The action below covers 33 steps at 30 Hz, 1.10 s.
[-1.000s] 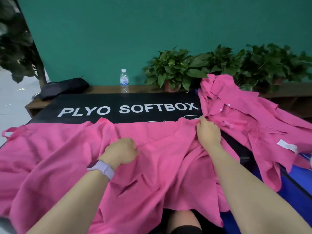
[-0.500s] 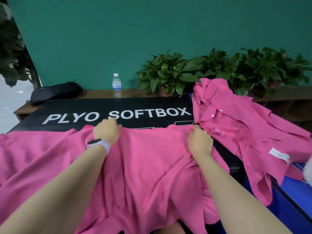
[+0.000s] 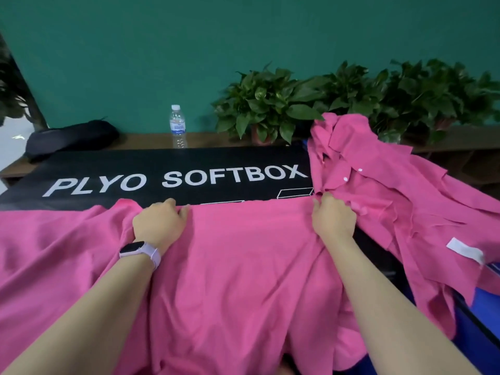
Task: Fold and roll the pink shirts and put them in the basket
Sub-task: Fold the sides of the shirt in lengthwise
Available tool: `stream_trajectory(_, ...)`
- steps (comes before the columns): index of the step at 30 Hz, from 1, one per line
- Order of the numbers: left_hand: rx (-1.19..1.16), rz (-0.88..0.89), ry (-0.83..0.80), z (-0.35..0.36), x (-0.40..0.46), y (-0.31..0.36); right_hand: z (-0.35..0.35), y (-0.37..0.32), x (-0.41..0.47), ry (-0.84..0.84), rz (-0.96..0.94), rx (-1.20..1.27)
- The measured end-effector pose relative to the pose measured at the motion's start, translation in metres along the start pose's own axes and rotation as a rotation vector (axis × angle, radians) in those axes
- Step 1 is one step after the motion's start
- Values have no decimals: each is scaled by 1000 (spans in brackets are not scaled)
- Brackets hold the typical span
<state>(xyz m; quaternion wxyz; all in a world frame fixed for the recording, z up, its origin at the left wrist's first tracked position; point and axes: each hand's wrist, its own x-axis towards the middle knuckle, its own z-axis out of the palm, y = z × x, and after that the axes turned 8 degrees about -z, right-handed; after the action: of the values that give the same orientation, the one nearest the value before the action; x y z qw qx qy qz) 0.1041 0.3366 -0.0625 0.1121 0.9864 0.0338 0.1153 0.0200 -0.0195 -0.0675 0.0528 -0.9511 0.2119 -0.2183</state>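
Both hands grip the far edge of 1 pink shirt spread across the near tabletop: the left hand with fingers curled over the hem, the right hand pinching its corner, likely to pull it taut and flat before folding; the other shirts wait heaped at the far right, no basket in view
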Motion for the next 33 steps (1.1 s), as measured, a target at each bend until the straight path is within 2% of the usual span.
stream_trajectory(3, -19, -17, -47, -17, 16, 8, 3, 3, 4, 23, 123, 41)
stream_trajectory(7, -70, 31, 92, -28, 34, 28, 1, 4, 3, 45, 177, 80)
stream_trajectory(12, -75, 38, 86, 7, 21, 12, 3, 6, 6, 41, 86, 71)
stream_trajectory(16, -68, 88, 78, 8, 23, 9, 1, 15, 22, -40, 24, 106)
stream_trajectory(19, -61, 93, 91, 12, 24, 7, 4, 24, 31, 10, -36, 154)
stream_trajectory(22, -59, 98, 96, 15, 28, 5, 12, 26, 31, 60, -16, 203)
stream_trajectory(29, -38, 63, 130, 20, 32, 5, 17, 28, 34, 55, 15, 246)
stream_trajectory(33, -86, 13, 56, 17, 32, 8, 16, 28, 36, 68, 12, 242)
